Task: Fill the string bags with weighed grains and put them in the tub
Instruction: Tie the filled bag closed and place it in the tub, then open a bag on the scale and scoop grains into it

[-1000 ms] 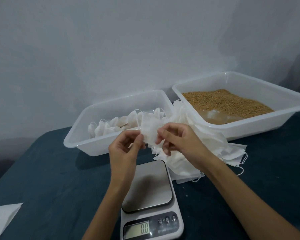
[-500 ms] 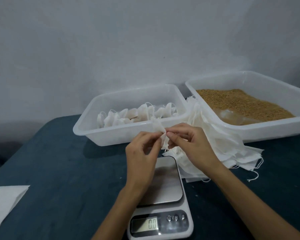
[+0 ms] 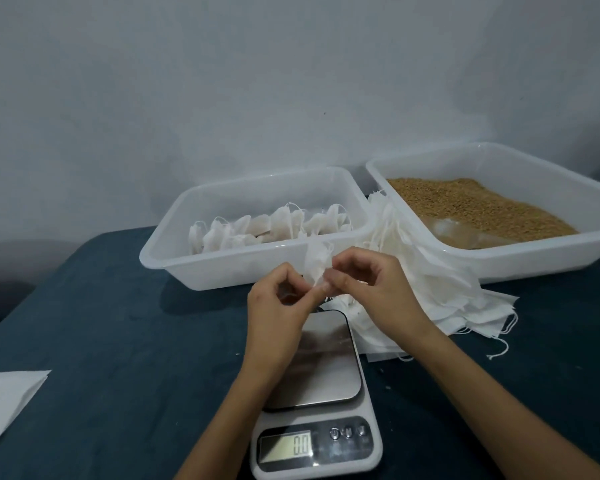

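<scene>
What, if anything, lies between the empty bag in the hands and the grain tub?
Nothing solid. The left hand and right hand pinch the bag; only the low stack of spare bags lies between it and the grain tub.

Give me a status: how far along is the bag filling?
Done: a row of filled white string bags sits in the left translucent plastic tub. In hand: left hand and right hand pinch one empty white bag over the silver kitchen scale, which reads 0.0. Left: a stack of empty white bags and the brown grains.
</scene>
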Demonstrator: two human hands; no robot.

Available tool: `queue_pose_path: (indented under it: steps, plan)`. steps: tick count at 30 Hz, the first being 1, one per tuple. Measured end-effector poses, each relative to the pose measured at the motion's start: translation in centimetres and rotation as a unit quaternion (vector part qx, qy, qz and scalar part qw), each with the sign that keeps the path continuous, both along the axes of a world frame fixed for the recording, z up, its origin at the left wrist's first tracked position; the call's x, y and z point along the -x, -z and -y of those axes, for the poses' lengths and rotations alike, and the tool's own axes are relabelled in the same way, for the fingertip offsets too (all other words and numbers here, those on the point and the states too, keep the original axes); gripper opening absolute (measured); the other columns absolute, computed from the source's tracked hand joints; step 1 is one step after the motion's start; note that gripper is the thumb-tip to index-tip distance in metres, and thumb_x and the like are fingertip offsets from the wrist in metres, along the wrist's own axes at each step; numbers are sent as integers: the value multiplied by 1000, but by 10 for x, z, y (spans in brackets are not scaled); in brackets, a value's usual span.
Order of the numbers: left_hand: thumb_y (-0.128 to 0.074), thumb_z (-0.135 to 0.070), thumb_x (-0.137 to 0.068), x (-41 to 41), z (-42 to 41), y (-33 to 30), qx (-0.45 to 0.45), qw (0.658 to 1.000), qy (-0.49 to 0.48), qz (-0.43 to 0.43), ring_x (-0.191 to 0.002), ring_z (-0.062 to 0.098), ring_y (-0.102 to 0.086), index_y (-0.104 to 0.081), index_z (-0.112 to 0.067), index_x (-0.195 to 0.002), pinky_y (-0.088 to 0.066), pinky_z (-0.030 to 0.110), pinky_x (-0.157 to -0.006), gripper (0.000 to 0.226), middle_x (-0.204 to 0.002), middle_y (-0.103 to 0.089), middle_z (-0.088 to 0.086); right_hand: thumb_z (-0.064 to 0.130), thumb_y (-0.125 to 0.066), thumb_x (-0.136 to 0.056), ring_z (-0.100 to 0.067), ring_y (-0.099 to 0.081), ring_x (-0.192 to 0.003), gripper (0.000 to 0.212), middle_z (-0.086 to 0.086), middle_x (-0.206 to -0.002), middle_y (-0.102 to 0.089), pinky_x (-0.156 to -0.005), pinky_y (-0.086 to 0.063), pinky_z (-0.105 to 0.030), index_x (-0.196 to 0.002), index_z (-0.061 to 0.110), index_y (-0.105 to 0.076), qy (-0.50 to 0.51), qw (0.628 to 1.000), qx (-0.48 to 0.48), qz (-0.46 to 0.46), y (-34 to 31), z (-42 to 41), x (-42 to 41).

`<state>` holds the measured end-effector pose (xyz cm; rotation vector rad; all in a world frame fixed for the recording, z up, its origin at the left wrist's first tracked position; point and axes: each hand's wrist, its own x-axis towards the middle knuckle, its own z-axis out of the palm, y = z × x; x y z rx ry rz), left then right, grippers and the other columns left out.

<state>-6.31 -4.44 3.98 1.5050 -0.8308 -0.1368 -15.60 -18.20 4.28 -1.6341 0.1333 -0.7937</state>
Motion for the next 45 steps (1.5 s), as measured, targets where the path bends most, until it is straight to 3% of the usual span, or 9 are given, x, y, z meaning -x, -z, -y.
queue_pose_path:
  steps: [3,10,14,19,21,25,29,34,45]
  plan:
    - [-75,-9,-93,-3,1,-1,27,998,-2,-59,-64,13,-61,-60,-3,-78,-53,23,-65,23,-68,-62,5,1,-67,-94,-30,-72,-74,13,-7,-78,-70,-73,-60,-37,-91,12,-61,28,999,-11,10,1,0,1]
    - [-65,-17,-95,2,2,-1,29,999,6,-38,-65,19,-49,-58,0,-77,-47,38,-64,25,-70,-53,20,1,-59,-91,-10,-64,-85,25,6,-93,-66,-76,-49,-20,-103,13,-77,110,951,288,-8,9,-7,0]
    - [-64,-19,-100,5,2,1,4,999,40,25,-71,11,-57,-65,-11,-81,-48,31,-68,20,-74,-62,-2,13,-60,-97,-14,-69,-95,19,6,-99,-70,-80,-56,-23,-107,13,-77,58,985,163,-20,6,-11,0]
    - [-65,-20,-98,8,3,3,-7,996,41,73,-91,26,-69,-72,-14,-94,-57,49,-83,10,-93,-71,1,21,-71,-95,-16,-70,-82,11,2,-80,-70,-75,-56,-29,-85,17,-72,24,1000,10,17,-4,-9,3]
    - [-69,-21,-99,6,3,2,4,999,-4,35,-94,19,-68,-70,-18,-100,-59,46,-84,3,-98,-70,-2,14,-71,-94,-13,-67,-81,8,-7,-81,-70,-77,-54,-29,-87,11,-73,27,999,-13,23,-4,-4,3]
    - [-73,-43,-87,-6,2,-4,32,987,-2,-154,-109,9,-70,-62,-21,-131,-59,34,-90,50,-124,-72,-6,7,-72,-89,-18,-71,-92,9,-8,-97,-76,-83,-57,-27,-98,8,-75,-58,992,-110,37,-5,1,5]
    - [-76,-24,-91,-5,-1,-3,28,973,82,-212,-87,21,-70,-77,-7,-109,-58,28,-73,25,-102,-77,15,0,-78,-81,-28,-69,-92,16,-5,-101,-72,-85,-57,-35,-96,2,-73,6,999,-44,9,-3,1,2]
    - [-76,-10,-92,-6,1,0,22,982,39,-184,-84,13,-74,-77,-13,-105,-59,24,-70,13,-98,-81,6,2,-81,-81,-14,-51,-67,19,2,-71,-55,-65,-48,-23,-82,10,-64,25,997,-66,11,-3,5,4]
    - [-69,-18,-99,-8,2,1,45,981,6,-189,-90,13,-75,-78,-15,-108,-61,25,-74,13,-102,-81,1,21,-81,-85,-12,-55,-62,8,7,-88,-67,-59,-46,-28,-85,17,-74,177,984,27,16,-1,4,5]
